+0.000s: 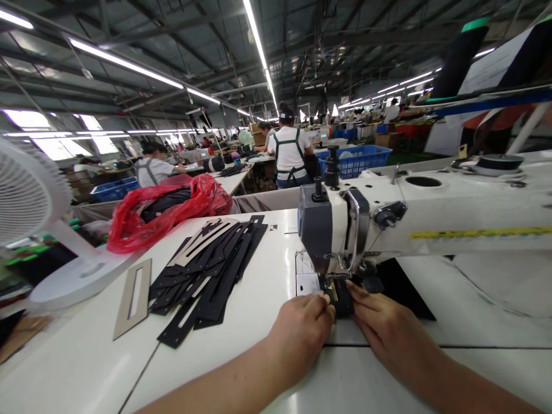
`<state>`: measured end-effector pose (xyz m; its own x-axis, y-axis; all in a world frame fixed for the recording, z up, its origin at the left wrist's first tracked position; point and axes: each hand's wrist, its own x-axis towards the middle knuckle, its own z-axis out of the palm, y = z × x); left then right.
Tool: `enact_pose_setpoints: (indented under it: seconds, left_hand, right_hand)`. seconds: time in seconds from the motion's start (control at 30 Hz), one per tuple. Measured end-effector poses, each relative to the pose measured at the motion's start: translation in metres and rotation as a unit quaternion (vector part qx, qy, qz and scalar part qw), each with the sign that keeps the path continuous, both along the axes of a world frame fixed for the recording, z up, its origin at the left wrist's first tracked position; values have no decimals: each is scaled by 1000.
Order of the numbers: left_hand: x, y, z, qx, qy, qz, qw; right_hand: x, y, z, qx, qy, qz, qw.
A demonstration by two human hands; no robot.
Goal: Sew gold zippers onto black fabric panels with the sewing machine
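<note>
My left hand [304, 322] is closed, its fingertips pinching the near left edge of a black fabric piece with a gold-toothed zipper [344, 300]. On the other side, my right hand [386, 317] holds the right edge of that piece, fingers long and close together. The piece lies under the presser foot area of a white and grey sewing machine [317, 230]; the needle point itself is hard to make out. A flat black panel [403, 290] extends behind my right hand, on the machine bed.
Black slotted strips [215, 270] lie piled left of the machine, beside a beige slotted frame [133, 296]. Further left are a red plastic bag [207, 198] and a white fan [64, 230]. Co-workers sit beyond, near a blue crate [357, 161].
</note>
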<state>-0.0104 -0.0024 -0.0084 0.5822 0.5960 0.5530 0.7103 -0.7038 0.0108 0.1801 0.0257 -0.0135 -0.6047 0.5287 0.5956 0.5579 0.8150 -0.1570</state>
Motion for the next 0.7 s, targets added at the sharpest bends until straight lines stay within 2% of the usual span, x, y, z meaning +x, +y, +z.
enact_pose_setpoints:
  seconds: [0.13,0.37,0.7]
  left_hand:
    - [-2,5,-3,-14,3,14,1000]
    - [-7,14,-4,-88,36,59,994]
    - [-6,17,-2,-117,38,84,989]
  right_hand:
    - [-1,6,1,-11,-9,-4,1000]
    - [-2,18,-2,-21,-19,-10,1000]
    - [-1,23,-4,-26,-28,-26,999]
